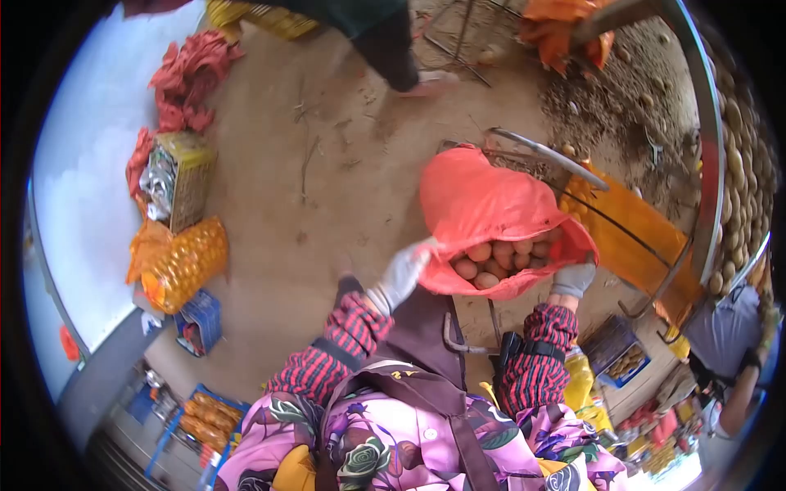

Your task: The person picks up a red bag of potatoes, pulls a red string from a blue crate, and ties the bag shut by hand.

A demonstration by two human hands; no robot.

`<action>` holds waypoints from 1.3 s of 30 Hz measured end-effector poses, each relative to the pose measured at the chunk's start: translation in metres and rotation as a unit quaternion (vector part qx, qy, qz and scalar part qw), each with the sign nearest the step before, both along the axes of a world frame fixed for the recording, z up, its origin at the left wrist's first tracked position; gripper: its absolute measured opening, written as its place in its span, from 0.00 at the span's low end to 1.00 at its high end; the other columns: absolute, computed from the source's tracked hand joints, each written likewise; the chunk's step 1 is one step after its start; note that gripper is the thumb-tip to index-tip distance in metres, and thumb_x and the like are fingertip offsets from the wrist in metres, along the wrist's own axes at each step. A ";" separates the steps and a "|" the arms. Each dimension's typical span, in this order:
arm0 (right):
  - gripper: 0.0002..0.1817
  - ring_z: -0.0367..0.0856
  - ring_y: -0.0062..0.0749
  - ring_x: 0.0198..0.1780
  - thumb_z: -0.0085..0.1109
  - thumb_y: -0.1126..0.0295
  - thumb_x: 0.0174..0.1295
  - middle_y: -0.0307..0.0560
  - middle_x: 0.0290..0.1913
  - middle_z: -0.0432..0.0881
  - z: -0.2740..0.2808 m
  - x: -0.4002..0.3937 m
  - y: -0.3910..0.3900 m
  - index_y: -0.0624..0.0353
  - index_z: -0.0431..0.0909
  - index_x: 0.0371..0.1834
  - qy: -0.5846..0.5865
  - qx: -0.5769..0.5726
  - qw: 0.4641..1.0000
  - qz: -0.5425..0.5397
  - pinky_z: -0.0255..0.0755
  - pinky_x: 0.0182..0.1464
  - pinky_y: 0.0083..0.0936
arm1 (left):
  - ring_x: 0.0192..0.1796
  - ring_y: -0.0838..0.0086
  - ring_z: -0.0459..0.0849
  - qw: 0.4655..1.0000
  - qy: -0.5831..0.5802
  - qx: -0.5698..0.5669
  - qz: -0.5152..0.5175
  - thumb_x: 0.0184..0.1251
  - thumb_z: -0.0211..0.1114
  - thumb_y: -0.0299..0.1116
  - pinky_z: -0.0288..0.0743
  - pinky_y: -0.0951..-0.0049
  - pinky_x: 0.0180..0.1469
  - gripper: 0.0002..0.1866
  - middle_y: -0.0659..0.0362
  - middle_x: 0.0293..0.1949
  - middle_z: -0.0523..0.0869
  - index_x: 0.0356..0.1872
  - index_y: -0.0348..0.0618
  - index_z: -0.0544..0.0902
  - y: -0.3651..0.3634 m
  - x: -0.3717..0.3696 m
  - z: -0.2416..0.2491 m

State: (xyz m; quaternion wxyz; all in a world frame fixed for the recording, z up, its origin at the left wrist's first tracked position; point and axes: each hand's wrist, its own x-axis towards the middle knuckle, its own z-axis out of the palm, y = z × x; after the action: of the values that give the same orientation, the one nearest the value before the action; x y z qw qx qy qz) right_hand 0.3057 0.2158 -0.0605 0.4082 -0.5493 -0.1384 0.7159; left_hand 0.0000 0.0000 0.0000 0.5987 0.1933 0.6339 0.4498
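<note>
Here I am, white-gloved left hand [400,277] and white-gloved right hand [574,280] closed on opposite edges of the soft red fabric sack [490,196] between them, presumably so its mouth gapes around the round brown potatoes [502,261] inside

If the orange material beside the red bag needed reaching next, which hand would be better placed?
Probably the right: the right hand is at the red bag's right edge, nearer the orange material. The left hand is at the opposite edge, farther across.
</note>
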 end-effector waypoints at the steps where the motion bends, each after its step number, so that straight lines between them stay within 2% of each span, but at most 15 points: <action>1: 0.27 0.72 0.42 0.56 0.42 0.51 0.65 0.52 0.56 0.73 0.009 0.014 -0.005 0.63 0.68 0.57 -0.025 -0.012 1.000 -0.005 0.66 0.58 0.39 | 0.57 0.62 0.78 0.986 -0.098 -0.060 0.117 0.74 0.49 0.37 0.68 0.67 0.60 0.19 0.52 0.50 0.82 0.58 0.35 0.72 0.007 0.000 0.011; 2: 0.21 0.78 0.41 0.45 0.43 0.55 0.65 0.52 0.46 0.79 0.021 0.028 -0.007 0.63 0.74 0.46 -0.052 -0.019 0.998 -0.011 0.73 0.49 0.38 | 0.55 0.65 0.79 0.990 -0.105 -0.020 0.092 0.75 0.44 0.40 0.70 0.68 0.58 0.21 0.54 0.50 0.82 0.59 0.35 0.71 0.025 -0.010 0.030; 3: 0.21 0.78 0.41 0.45 0.43 0.55 0.65 0.52 0.46 0.79 0.007 -0.019 0.029 0.63 0.74 0.46 -0.056 0.085 0.995 -0.001 0.73 0.49 0.38 | 0.56 0.69 0.77 0.994 0.025 0.098 0.043 0.76 0.38 0.43 0.68 0.68 0.61 0.23 0.55 0.51 0.82 0.58 0.37 0.73 0.056 -0.057 -0.034; 5: 0.14 0.74 0.38 0.33 0.45 0.60 0.64 0.48 0.30 0.77 0.020 -0.039 0.001 0.57 0.72 0.27 -0.152 0.093 0.982 0.067 0.71 0.40 0.36 | 0.57 0.71 0.77 0.891 -0.325 0.075 0.307 0.76 0.37 0.45 0.65 0.69 0.63 0.25 0.56 0.51 0.82 0.56 0.37 0.76 0.070 -0.058 -0.046; 8: 0.13 0.72 0.36 0.28 0.44 0.68 0.62 0.46 0.22 0.74 0.040 -0.099 -0.041 0.57 0.71 0.20 -0.053 0.078 0.991 0.097 0.69 0.33 0.32 | 0.58 0.70 0.76 0.924 -0.202 0.096 0.310 0.76 0.40 0.48 0.66 0.70 0.63 0.26 0.56 0.55 0.80 0.53 0.37 0.78 0.058 -0.083 -0.051; 12: 0.10 0.70 0.36 0.25 0.46 0.72 0.56 0.45 0.22 0.73 0.071 -0.174 -0.071 0.58 0.69 0.17 -0.118 0.105 0.976 0.153 0.68 0.32 0.32 | 0.52 0.67 0.80 0.782 -0.434 0.115 0.433 0.74 0.43 0.51 0.71 0.66 0.58 0.26 0.56 0.51 0.82 0.52 0.40 0.77 0.021 -0.116 -0.059; 13: 0.10 0.71 0.35 0.26 0.47 0.72 0.55 0.44 0.22 0.73 0.092 -0.199 -0.089 0.58 0.68 0.17 -0.131 0.069 0.975 0.165 0.68 0.34 0.32 | 0.48 0.67 0.81 0.778 -0.444 0.117 0.428 0.73 0.45 0.52 0.72 0.64 0.57 0.24 0.54 0.45 0.84 0.48 0.40 0.77 -0.005 -0.133 -0.025; 15: 0.09 0.72 0.34 0.28 0.47 0.71 0.57 0.43 0.23 0.73 0.106 -0.224 -0.115 0.57 0.69 0.19 -0.141 0.106 0.960 0.220 0.69 0.35 0.32 | 0.40 0.65 0.81 0.796 -0.376 0.081 0.468 0.72 0.50 0.46 0.73 0.62 0.54 0.18 0.54 0.36 0.83 0.33 0.41 0.77 -0.058 -0.130 -0.091; 18: 0.09 0.72 0.34 0.29 0.47 0.71 0.57 0.44 0.23 0.73 0.109 -0.250 -0.158 0.56 0.70 0.19 -0.133 0.069 0.972 0.182 0.69 0.36 0.32 | 0.35 0.68 0.77 0.850 -0.211 -0.007 0.482 0.73 0.49 0.43 0.71 0.64 0.51 0.17 0.57 0.27 0.78 0.28 0.43 0.74 -0.118 -0.145 -0.091; 22: 0.11 0.71 0.34 0.30 0.46 0.71 0.58 0.45 0.23 0.72 0.131 -0.261 -0.216 0.57 0.68 0.18 -0.119 0.046 0.956 0.264 0.68 0.40 0.32 | 0.26 0.76 0.71 0.773 -0.298 0.000 0.560 0.74 0.50 0.39 0.70 0.73 0.39 0.15 0.63 0.20 0.72 0.25 0.47 0.71 -0.227 -0.133 -0.071; 25: 0.10 0.71 0.33 0.30 0.46 0.71 0.57 0.44 0.24 0.72 0.149 -0.262 -0.249 0.57 0.65 0.18 -0.080 0.075 0.906 0.408 0.68 0.41 0.31 | 0.28 0.73 0.74 0.772 -0.272 0.004 0.574 0.71 0.52 0.45 0.70 0.68 0.46 0.19 0.61 0.20 0.75 0.21 0.45 0.73 -0.305 -0.109 -0.036; 27: 0.13 0.69 0.29 0.28 0.45 0.74 0.53 0.40 0.20 0.69 0.158 -0.278 -0.260 0.54 0.62 0.12 -0.246 0.222 0.777 0.535 0.64 0.32 0.25 | 0.28 0.73 0.75 0.702 -0.328 -0.034 0.631 0.71 0.52 0.45 0.69 0.68 0.44 0.19 0.61 0.19 0.76 0.22 0.45 0.74 -0.339 -0.096 0.007; 29: 0.13 0.68 0.27 0.27 0.44 0.73 0.53 0.41 0.20 0.68 0.195 -0.326 -0.279 0.54 0.59 0.12 -0.144 0.078 0.824 0.542 0.63 0.31 0.24 | 0.29 0.74 0.75 0.734 -0.194 -0.038 0.650 0.71 0.51 0.46 0.69 0.68 0.41 0.20 0.61 0.20 0.77 0.22 0.45 0.76 -0.378 -0.083 0.057; 34: 0.14 0.67 0.27 0.25 0.42 0.70 0.54 0.39 0.19 0.68 0.194 -0.444 -0.364 0.53 0.59 0.11 -0.027 0.224 0.629 0.744 0.61 0.29 0.25 | 0.31 0.73 0.75 0.655 -0.078 -0.050 0.750 0.72 0.49 0.49 0.69 0.69 0.41 0.23 0.59 0.23 0.79 0.23 0.41 0.77 -0.470 -0.082 0.140; 39: 0.11 0.72 0.30 0.26 0.44 0.77 0.54 0.45 0.18 0.70 0.203 -0.549 -0.488 0.58 0.62 0.15 0.063 0.484 0.295 0.821 0.67 0.29 0.29 | 0.31 0.73 0.75 0.485 -0.083 -0.017 0.871 0.72 0.48 0.48 0.69 0.68 0.42 0.23 0.60 0.22 0.77 0.21 0.43 0.75 -0.559 -0.075 0.176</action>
State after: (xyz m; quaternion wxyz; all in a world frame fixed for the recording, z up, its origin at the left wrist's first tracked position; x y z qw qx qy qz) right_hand -0.2432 -0.2725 0.1426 -0.1931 0.1944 -0.8128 0.5141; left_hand -0.0746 -0.5585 0.1764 -0.0455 -0.5060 0.4337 0.7442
